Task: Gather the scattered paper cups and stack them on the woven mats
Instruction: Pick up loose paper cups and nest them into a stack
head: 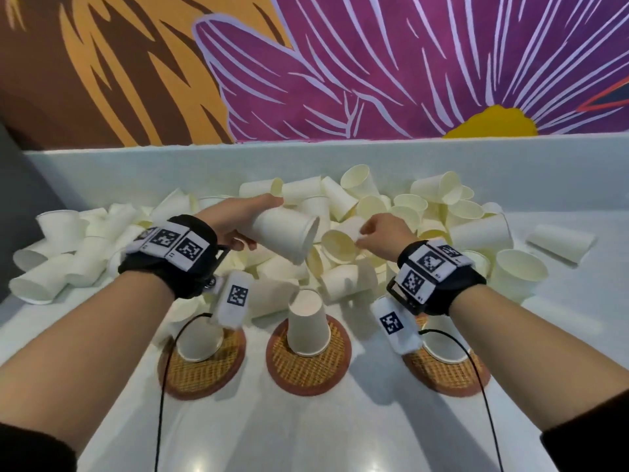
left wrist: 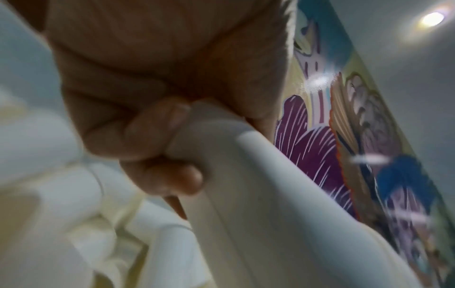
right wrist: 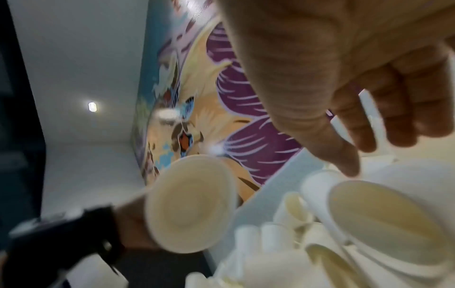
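Observation:
My left hand [head: 250, 223] grips a white paper cup [head: 286, 233] lying sideways above the pile, mouth pointing right; in the left wrist view the fingers [left wrist: 160, 175] curl round its base end [left wrist: 246, 194]. My right hand [head: 366, 233] pinches the base of a second cup [head: 337, 245], whose mouth faces the first cup. In the right wrist view a white cup edge [right wrist: 369, 109] shows between thumb and fingers. Three round woven mats stand in front: left [head: 204, 373], middle [head: 308, 373], right [head: 446, 376]. Each carries an upside-down cup [head: 308, 325].
A big heap of loose cups [head: 374, 202] spreads across the white table [head: 340, 430] behind the mats, up to a low pale ledge [head: 136, 165]. One stray cup [head: 560, 241] lies far right. Black cables [head: 483, 390] hang from both wristbands over the mats.

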The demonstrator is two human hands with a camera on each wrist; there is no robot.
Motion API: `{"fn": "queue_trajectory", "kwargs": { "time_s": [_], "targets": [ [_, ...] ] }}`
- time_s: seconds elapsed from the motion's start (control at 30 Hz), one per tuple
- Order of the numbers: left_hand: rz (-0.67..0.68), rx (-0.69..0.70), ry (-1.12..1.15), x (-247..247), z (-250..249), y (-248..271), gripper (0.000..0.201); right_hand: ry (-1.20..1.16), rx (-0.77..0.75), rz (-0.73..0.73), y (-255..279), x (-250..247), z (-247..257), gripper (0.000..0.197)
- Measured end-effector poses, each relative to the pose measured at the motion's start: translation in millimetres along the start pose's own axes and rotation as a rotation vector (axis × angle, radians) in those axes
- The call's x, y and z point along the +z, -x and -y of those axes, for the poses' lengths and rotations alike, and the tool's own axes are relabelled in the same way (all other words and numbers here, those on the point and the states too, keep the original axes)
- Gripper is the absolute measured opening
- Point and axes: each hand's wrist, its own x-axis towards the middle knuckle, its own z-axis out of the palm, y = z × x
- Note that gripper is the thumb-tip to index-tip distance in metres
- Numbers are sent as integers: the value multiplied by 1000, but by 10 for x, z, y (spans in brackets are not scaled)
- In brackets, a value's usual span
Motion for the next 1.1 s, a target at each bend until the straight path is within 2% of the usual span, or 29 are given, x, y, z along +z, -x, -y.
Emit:
{"fn": "queue_trajectory", "kwargs": {
  "time_s": [0.1, 0.17, 0.23, 0.4, 0.57, 0.63, 0.77, 0.87, 0.93, 1.03, 1.1],
  "targets": [
    [-52, 52, -253, -338, 90, 89, 45, 347, 86, 111, -26, 129, -33, 42],
    [-84, 49, -438, -534, 144, 148, 40, 454, 110, 113, -41, 211, -31, 35],
    [-113, 31, -609, -682, 196, 187, 45, 500, 136, 73, -62, 285, -22, 31],
    [-124, 28, -811, -819, 370, 260, 54, 480, 149, -5, -86, 369, 2, 36],
    [55, 19, -1028, -616, 672, 363, 51, 243, 176, -90, -102, 386, 148, 56],
    [140, -19, -1058, -485, 866, 329, 56, 228, 169, -97, -116, 381, 230, 57],
    [234, -28, -1090, -298, 1151, 248, 65, 175, 116, -101, -76, 368, 319, 28],
    [278, -6, -1079, -307, 1112, 189, 70, 104, 114, -94, -40, 363, 329, 16],
    [265, 45, -1032, -314, 1002, 158, 67, 73, 131, -111, -31, 354, 343, 14],
    [156, 214, -958, -252, 791, 79, 54, 28, 161, -148, -13, 359, 353, 14],
    [127, 271, -941, -136, 681, 6, 49, -9, 196, -159, 4, 370, 347, 15]
  ]
}}
